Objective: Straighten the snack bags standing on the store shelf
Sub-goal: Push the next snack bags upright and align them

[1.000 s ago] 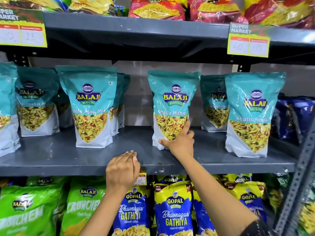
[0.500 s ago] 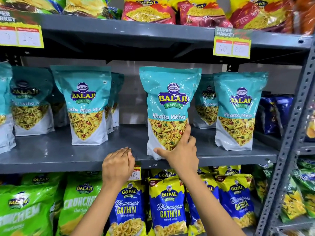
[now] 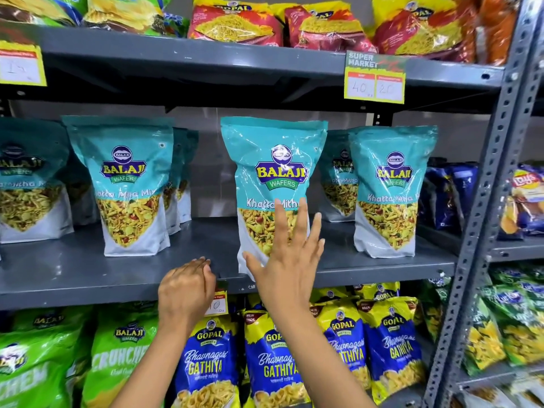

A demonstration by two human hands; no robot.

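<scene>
Standing bag: the middle teal snack bag point(image 3: 273, 184) is seen upright at the front edge of the middle shelf point(image 3: 73, 275), its long axis vertical, its printed face turned to the camera.
Right hand: the right hand point(image 3: 290, 254) is spread flat, fingers apart, directly in front of the lower half of this bag; nothing is gripped. Whether the palm touches the bag cannot be told.
Left hand: the left hand point(image 3: 185, 290) is laid on the shelf edge, fingers loosely curled, with nothing held, to the left of the bag and lower.
Key relation: the bag lies straight ahead of and above the right hand, so the right hand is judged the nearer one for a push backward.
Neighbour bags: one teal bag on the right point(image 3: 388, 192) and one teal bag on the left point(image 3: 132, 187) are placed further back on the shelf, both upright.
Shelf contents: only teal bags of the same brand are seen in the middle of this shelf, some in rows behind.
Step in hand: probably the middle bag is being set in line with its neighbours.
</scene>
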